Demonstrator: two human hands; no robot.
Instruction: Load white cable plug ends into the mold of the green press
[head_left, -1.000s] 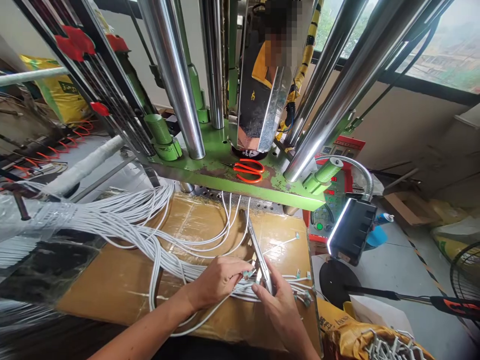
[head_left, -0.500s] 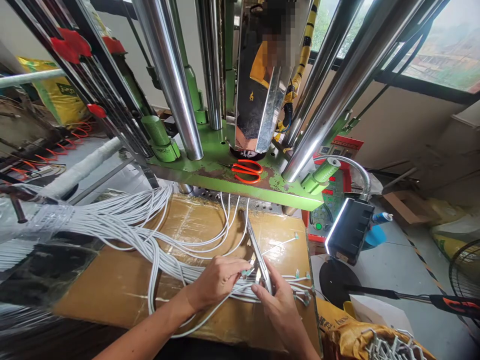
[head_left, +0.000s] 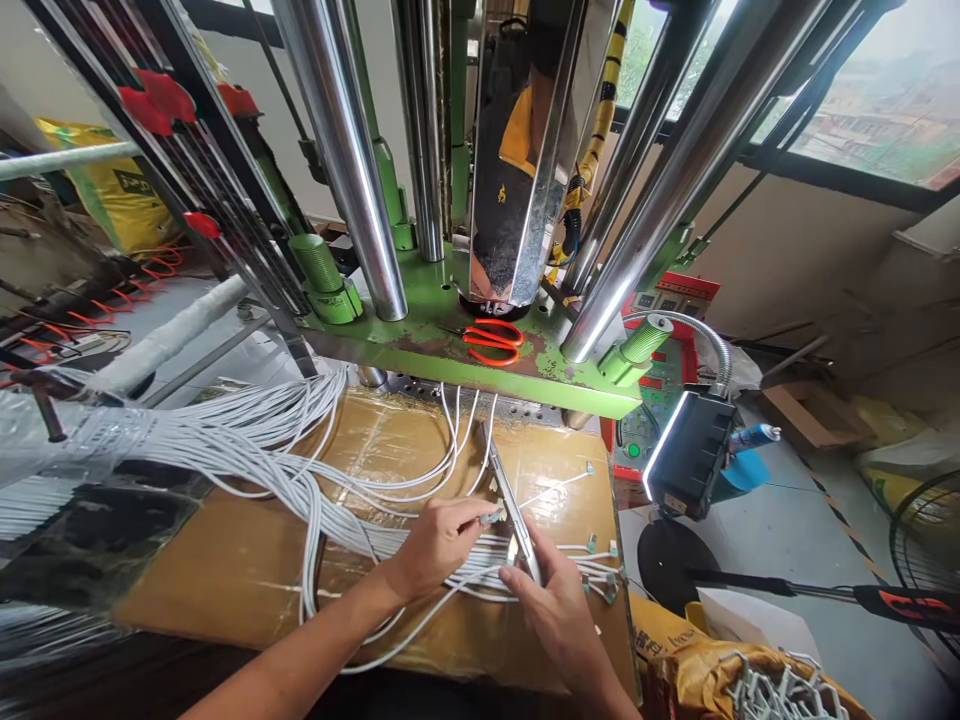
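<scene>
My left hand [head_left: 435, 545] pinches the small greenish connector [head_left: 492, 517] on the end of a white cable, beside the left edge of a long silvery metal bar [head_left: 513, 508]. My right hand [head_left: 561, 605] grips the near end of that bar, thumb on the left side and fingers on the right. The bar slants up and away over the cardboard. Pale small pieces show along its left edge, too small to name. A bundle of white cables [head_left: 277, 478] runs under both hands, with several connector ends [head_left: 611, 585] lying at the right.
A green press plate [head_left: 420, 355] with steel columns [head_left: 345, 160] stands ahead; orange-handled scissors [head_left: 493, 340] lie on it. Cardboard [head_left: 225, 560] covers the work surface. At the right are a lit lamp [head_left: 694, 455], a control panel [head_left: 649, 420] and a bag of white parts [head_left: 690, 660].
The pinched connector has moved slightly farther away along the bar's left edge. My right hand still grips the bar, and the view has shifted a little.
</scene>
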